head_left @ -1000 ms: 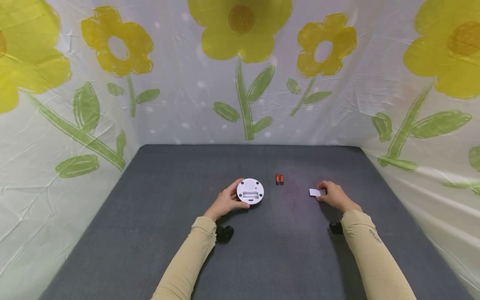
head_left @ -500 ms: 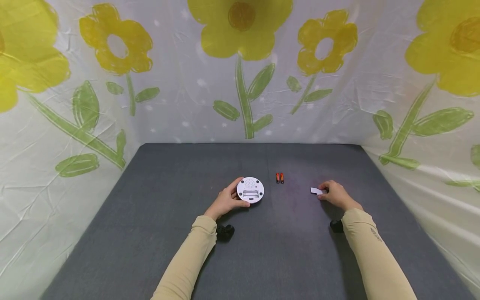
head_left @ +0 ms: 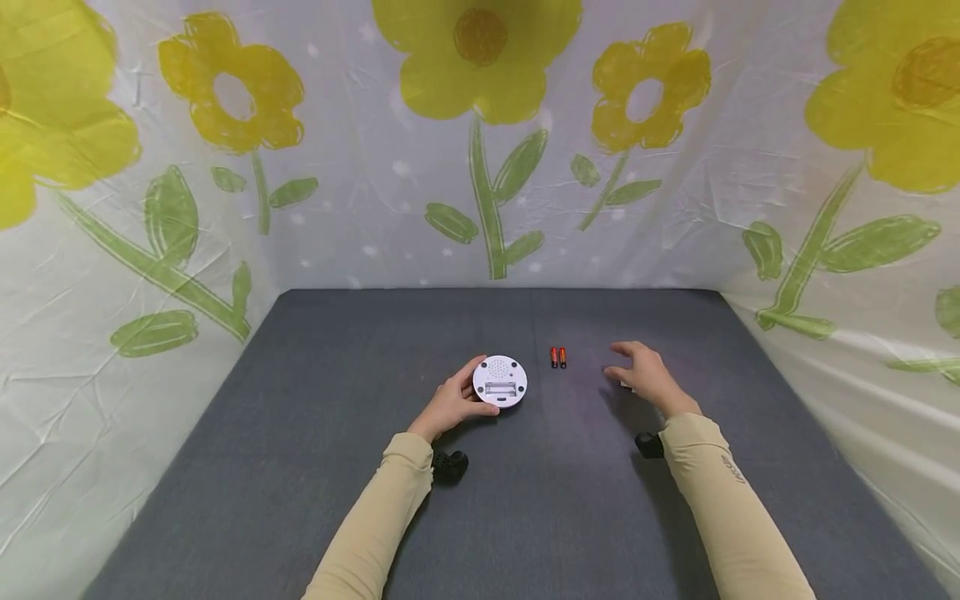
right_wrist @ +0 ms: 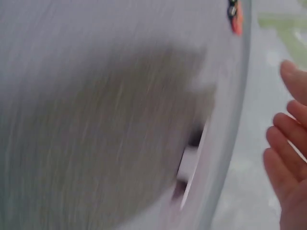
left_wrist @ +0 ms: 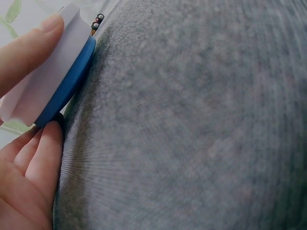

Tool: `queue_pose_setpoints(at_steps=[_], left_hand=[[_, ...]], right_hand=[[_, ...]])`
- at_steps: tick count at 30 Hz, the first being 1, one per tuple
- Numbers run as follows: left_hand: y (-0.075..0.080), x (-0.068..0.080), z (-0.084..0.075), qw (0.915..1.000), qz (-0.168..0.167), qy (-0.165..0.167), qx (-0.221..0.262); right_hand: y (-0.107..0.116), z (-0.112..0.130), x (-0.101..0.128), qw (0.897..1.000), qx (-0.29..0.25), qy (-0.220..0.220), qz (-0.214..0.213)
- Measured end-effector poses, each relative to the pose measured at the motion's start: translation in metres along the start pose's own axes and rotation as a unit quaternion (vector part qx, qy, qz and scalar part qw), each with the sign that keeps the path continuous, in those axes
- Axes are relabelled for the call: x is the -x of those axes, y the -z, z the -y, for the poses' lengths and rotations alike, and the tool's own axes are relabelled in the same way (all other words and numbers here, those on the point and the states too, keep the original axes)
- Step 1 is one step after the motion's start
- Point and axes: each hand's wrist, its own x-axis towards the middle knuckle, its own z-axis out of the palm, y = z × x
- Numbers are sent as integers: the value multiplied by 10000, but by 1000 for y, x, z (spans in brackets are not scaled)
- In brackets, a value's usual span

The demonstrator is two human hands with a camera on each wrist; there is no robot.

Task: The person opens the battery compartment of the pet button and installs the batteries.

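My left hand [head_left: 453,402] grips a round white battery-powered device [head_left: 500,367], thumb on the near side and fingers on the far side. Its underside faces up, with speaker holes, dark feet and an open battery slot that holds no batteries. In the left wrist view the device [left_wrist: 45,79] has a blue face against the table. Fingers spread, my right hand [head_left: 647,377] hovers over a small white flat piece [right_wrist: 189,163], apart from it. That piece is mostly hidden under the hand in the head view. Two orange-and-black batteries [head_left: 558,357] lie side by side between the hands.
The dark grey cloth-covered table [head_left: 337,358] spreads around the objects. A white curtain [head_left: 360,167] with yellow flowers stands behind it and along both sides. Black wrist cameras [head_left: 450,467] sit beneath the forearms.
My right hand has let go of the small white piece, opened its fingers and moved slightly left, towards the batteries. My left hand and the device have stayed in place.
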Motion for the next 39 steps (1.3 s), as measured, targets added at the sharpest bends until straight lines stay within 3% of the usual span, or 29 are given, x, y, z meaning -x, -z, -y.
queue_pose_setpoints(at_steps=[8, 16, 20, 29, 34, 39], left_hand=[[1, 0, 1, 9999, 72, 18, 110], [1, 11, -22, 9995, 253, -28, 170], [1, 13, -25, 9995, 270, -12, 177], [0, 11, -20, 9991, 334, -98, 245], [0, 11, -20, 9992, 317, -78, 217], [1, 2, -1, 9998, 103, -136, 97]], right_hand=[[-27, 28, -16, 9969, -573, 218, -503], [-54, 30, -31, 9954, -708, -149, -630], [-64, 27, -35, 9944, -750, -338, -666], [-77, 24, -35, 9924, -778, -664, -679], [-82, 19, -37, 9928, -658, -417, -905], [-86, 13, -38, 9923, -550, -34, -1107]])
